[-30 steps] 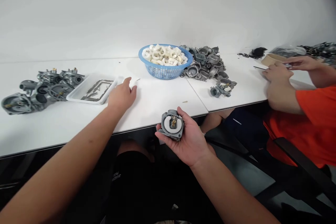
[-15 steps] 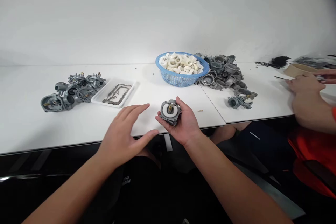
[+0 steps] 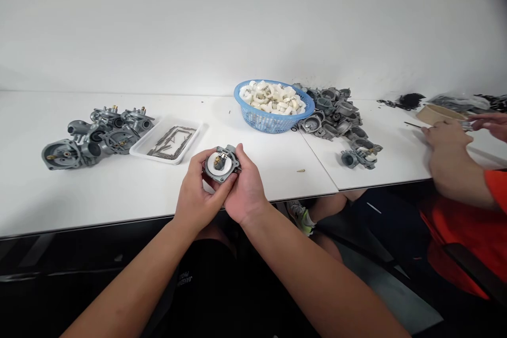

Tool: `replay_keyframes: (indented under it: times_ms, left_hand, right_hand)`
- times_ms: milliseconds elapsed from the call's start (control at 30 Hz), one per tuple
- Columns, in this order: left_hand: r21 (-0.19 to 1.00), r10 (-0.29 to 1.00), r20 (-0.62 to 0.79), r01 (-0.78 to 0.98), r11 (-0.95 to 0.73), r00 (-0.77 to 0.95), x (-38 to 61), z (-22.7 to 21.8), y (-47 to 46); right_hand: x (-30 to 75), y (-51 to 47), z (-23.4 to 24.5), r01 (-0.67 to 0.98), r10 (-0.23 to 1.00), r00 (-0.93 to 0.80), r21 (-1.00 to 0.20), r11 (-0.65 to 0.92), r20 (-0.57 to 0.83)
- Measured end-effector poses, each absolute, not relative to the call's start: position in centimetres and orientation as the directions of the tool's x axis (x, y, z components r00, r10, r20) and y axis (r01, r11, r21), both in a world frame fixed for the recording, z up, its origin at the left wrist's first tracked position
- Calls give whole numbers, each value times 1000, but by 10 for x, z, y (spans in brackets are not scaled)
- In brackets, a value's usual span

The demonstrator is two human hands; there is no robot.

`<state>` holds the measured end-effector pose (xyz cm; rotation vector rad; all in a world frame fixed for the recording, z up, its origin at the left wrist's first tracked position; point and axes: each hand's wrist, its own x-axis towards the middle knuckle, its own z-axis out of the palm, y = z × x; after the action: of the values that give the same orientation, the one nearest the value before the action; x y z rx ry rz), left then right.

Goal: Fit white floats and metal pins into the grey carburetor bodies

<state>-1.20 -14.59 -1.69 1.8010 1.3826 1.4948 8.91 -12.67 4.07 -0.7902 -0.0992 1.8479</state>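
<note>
- The left hand (image 3: 197, 191) and the right hand (image 3: 244, 190) hold one metal carburetor (image 3: 221, 163), fingers closed tightly around it.
- The carburetor is over the white table (image 3: 119, 195).
- A blue basket (image 3: 273, 116) stands at one o'clock from the hands.

From my remote station I see a smooth matte-white wall (image 3: 253, 21) filling the upper view, meeting a long white laminate table (image 3: 119, 195) with a thin dark edge. Two table sections butt together at an angled seam (image 3: 319, 161). The space under the table falls into deep shadow, with a pale grey floor (image 3: 390, 296) showing at lower right beside a black chair arm (image 3: 477, 269). Soft, even light leaves only faint shadows.
</note>
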Motion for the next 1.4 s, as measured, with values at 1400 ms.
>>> replay_keyframes:
  times_ms: [1400]
  left_hand:
    - [952,966,190,207,-224,173,-85,-16,-146]
  right_hand:
    - [142,-111,-12,102,847,-517,-974,204,123]
